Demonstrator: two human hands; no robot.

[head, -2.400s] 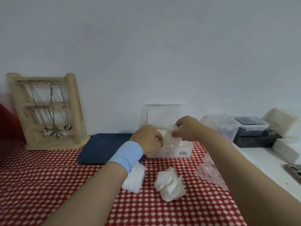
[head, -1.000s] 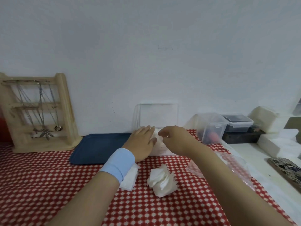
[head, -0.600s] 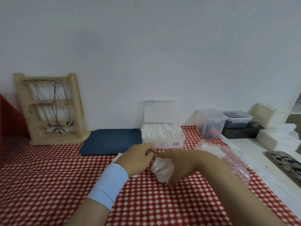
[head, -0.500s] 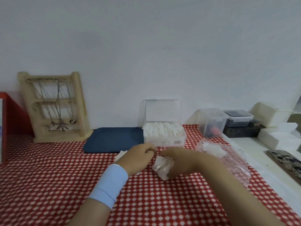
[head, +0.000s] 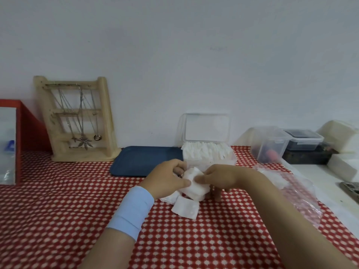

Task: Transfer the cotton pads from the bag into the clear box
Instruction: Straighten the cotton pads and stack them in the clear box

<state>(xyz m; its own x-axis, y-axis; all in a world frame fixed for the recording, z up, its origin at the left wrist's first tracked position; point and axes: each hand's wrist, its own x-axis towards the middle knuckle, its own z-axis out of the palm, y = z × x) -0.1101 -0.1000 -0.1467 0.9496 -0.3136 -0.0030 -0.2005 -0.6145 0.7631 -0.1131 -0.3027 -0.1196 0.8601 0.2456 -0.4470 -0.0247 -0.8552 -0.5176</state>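
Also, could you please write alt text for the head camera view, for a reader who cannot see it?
The left hand and right hand together hold a stack of white cotton pads over a red checked tablecloth. Behind them stands an open clear box packed with pads; a plastic bag lies to the right.

White cotton pads (head: 207,150) fill the open clear box (head: 223,162); bag (head: 299,193) lies nearby.
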